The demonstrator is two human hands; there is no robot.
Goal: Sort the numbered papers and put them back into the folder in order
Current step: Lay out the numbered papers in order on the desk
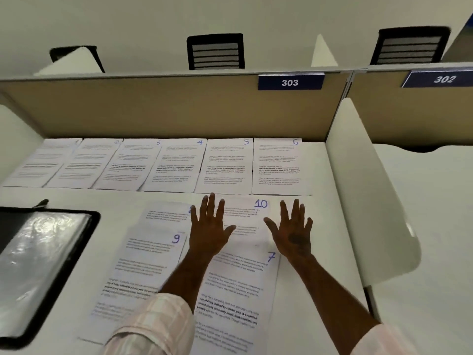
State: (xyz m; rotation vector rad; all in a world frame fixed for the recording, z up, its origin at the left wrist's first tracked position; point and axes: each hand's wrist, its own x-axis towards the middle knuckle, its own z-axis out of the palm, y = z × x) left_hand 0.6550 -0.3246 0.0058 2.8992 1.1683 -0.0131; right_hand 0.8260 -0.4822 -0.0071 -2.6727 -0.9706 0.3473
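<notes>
Several printed sheets lie in a row along the back of the desk, the visible blue numbers running 2 to 6; sheet 6 (279, 167) is at the right end. Nearer me lie sheets 10 (245, 213), 9 (151, 254) and 7 (240, 285), overlapping, with another sheet (163, 213) whose number is hidden. My left hand (208, 226) and my right hand (293, 229) lie flat with fingers spread on sheet 10. The black folder (38, 265) with clear sleeves lies open at the left.
A tan partition (166, 108) with label 303 closes the back of the desk. A white side divider (358, 190) stands at the right. A dark pen (41, 203) lies just behind the folder. Chair backs show beyond the partition.
</notes>
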